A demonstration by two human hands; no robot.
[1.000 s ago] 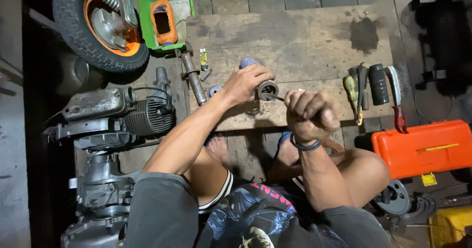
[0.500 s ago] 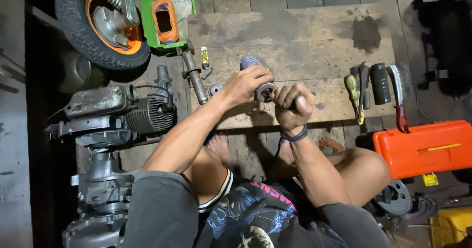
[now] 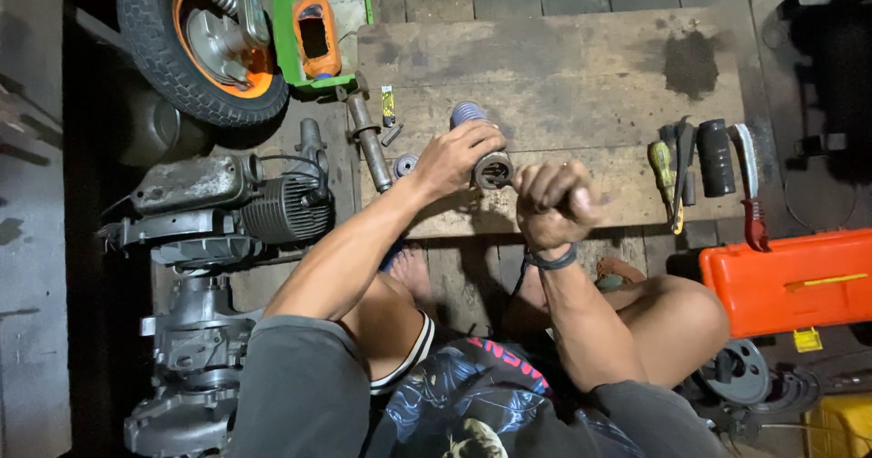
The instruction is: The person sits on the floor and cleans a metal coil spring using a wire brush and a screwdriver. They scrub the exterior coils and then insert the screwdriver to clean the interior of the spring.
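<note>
Since the earlier frame our right hand (image 3: 554,205) has slid up beside the part (image 3: 493,170) — fist closed, though we cannot tell on what. Our left hand (image 3: 457,155) grips the part, fingers wrapped round it, on the board (image 3: 581,67) near the shaft (image 3: 371,142).

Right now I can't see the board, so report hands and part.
Left hand grips round metal part. Right hand fisted beside it. Nothing blocking.

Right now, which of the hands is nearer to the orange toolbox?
Right. The right hand is closed in a fist over the wooden board, level with the orange toolbox side. The left hand grips a round metal part farther away.
</note>
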